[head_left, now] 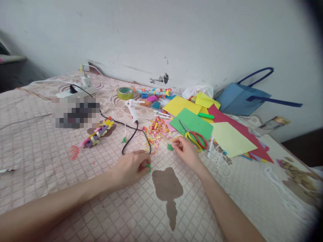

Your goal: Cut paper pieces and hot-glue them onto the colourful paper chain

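My left hand (133,167) is closed, pinching a small piece of green paper (148,166) that partly shows past the fingertips. To its right, my right hand (186,150) has its fingers curled together at the edge of another small green paper piece (170,147). Just beyond the right hand lie scissors (195,137) with red and yellow handles, their blades over a green paper sheet (193,122). Coloured paper scraps (158,129) are heaped between and beyond the hands. A brown, irregular patch (168,185) shows on the quilted cloth below the hands.
A white glue gun (132,110) with a black cord rests behind the left hand. Left of it are a decorated paper strip (99,132) and a power strip (77,91). Yellow tape (125,93) sits farther back. White string (219,159) and a blue bag (242,97) are rightward.
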The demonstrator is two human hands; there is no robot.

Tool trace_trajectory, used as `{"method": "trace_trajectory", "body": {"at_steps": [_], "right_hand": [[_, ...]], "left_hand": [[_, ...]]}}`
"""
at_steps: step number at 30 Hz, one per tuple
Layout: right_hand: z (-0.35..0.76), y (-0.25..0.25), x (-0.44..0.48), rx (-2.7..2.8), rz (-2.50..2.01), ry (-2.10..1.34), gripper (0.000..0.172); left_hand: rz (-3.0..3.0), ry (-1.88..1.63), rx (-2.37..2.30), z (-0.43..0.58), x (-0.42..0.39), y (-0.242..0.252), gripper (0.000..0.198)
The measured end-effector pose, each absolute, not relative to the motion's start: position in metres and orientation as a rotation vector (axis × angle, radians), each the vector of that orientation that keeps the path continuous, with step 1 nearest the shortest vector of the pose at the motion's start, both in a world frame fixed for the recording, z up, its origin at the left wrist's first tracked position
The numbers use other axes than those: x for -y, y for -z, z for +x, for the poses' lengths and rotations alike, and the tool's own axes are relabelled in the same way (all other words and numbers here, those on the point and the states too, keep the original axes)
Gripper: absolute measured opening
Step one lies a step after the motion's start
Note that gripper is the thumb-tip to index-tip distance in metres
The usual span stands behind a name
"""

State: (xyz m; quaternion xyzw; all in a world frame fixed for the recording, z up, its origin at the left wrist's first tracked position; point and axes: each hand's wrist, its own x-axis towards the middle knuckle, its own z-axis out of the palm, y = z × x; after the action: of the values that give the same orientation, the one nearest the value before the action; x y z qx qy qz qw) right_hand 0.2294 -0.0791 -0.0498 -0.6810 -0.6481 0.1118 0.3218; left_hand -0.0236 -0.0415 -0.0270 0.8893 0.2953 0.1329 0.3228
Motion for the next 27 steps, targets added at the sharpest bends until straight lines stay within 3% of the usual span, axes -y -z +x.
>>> {"method": "trace_trajectory", "body": {"at_steps": [4, 15, 19, 27], "right_hand": [[0.2314, 0.0573, 0.0754, 1.75, -1.795, -0.312, 0.008], [0.2254, 0.0505, 0.0785, 1.713, -1.769, -0.386, 0.001], [0.2264, 0.0526, 0.0777, 1.708, -1.797, -0.378, 0.012], [0.2299, 0.0543, 0.075, 1.71, -1.794, -0.425, 0.005]], "left_hand": [[2.302, -0.431, -0.836, -0.0239, 0.0394, 0.0256, 0.02], [2.129, -0.622, -0.795, -0.0204, 0.0365, 0.0281, 0.011], [2.133, -0.635, -0.782, -0.02, 0.0368, 0.0278, 0.01], [2.142, -0.593, -0.781, -0.0193, 0.0387, 0.0254, 0.011]]}}
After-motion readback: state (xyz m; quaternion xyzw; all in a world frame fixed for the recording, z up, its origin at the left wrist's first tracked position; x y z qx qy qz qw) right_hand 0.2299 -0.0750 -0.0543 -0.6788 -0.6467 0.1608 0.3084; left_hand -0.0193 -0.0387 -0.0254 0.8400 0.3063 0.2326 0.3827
